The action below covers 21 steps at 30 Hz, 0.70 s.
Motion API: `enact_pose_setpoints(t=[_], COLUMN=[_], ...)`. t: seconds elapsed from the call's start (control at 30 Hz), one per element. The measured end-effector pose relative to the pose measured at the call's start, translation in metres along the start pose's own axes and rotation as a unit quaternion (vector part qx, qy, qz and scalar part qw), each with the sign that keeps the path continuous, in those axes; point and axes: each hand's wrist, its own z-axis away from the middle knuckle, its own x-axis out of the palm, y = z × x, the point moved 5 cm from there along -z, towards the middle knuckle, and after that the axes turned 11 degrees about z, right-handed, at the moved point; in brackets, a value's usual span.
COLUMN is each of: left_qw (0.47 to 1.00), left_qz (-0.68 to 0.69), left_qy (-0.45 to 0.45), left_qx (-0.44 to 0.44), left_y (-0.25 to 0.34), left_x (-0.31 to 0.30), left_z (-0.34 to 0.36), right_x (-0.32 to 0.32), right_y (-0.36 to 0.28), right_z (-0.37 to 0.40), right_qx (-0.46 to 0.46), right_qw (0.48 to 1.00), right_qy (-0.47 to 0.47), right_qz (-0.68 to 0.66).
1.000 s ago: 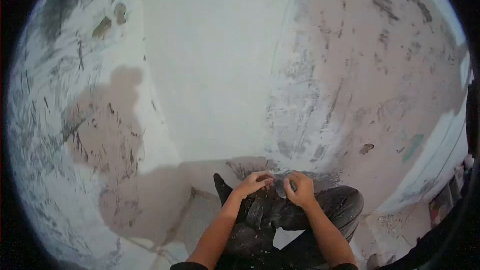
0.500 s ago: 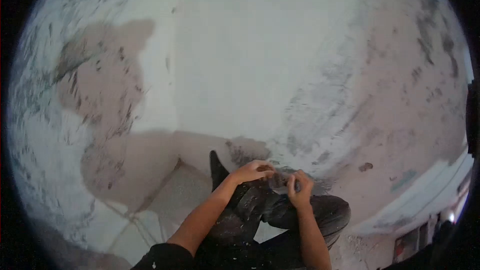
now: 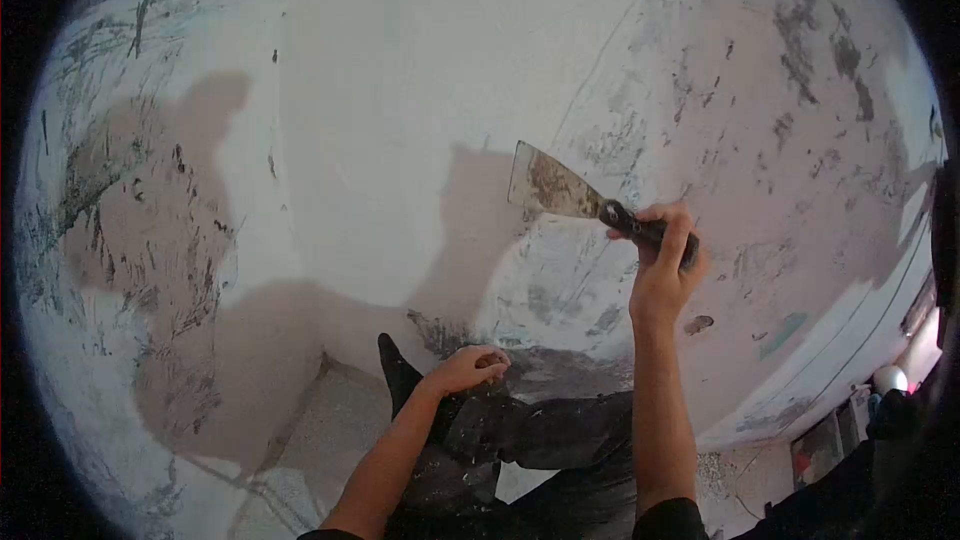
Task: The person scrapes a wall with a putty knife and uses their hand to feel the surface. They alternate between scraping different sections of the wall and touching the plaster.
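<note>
A putty knife [image 3: 556,184] with a wide, stained metal blade and a dark handle is gripped in my right hand [image 3: 668,265]. Its blade points up and to the left, in front of the patchy wall [image 3: 400,90]. Down by my knee, my left hand [image 3: 470,368] is closed with the fingers curled inward; I cannot tell what lies in them. Dark trousers [image 3: 560,430] speckled with white cover my bent legs below both hands.
Grey scraped patches and dark marks run over the wall's right side, with more rough marks on the left. A pale floor [image 3: 345,405] meets the wall at the lower left. At the lower right stand a box-like container [image 3: 830,455] and a round white object [image 3: 888,378].
My right hand has risen from near my left hand with the putty knife, bringing the blade up before the wall. My left hand has stayed low, near the knee.
</note>
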Motion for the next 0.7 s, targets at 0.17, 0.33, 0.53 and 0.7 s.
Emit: enact_pose_setpoints(t=[0.17, 0.33, 0.53, 0.7], left_qw=[1.0, 0.999, 0.999, 0.998], left_qz=[0.009, 0.037, 0.032, 0.063], left_qy=[0.017, 0.009, 0.013, 0.018], left_qx=[0.011, 0.009, -0.002, -0.022], left_y=[-0.002, -0.003, 0.003, 0.008], left_x=[0.0, -0.001, 0.003, 0.003], left_z=[0.002, 0.001, 0.005, 0.005], right_x=[0.0, -0.02, -0.058, -0.066], right_y=[0.003, -0.026, -0.029, -0.008], right_z=[-0.03, -0.028, 0.03, 0.103], right_qx=[0.007, -0.114, -0.114, -0.059], right_qw=[1.0, 0.984, 0.971, 0.964], right_qy=[0.021, 0.051, 0.068, -0.069], right_qz=[-0.013, 0.125, 0.198, 0.252])
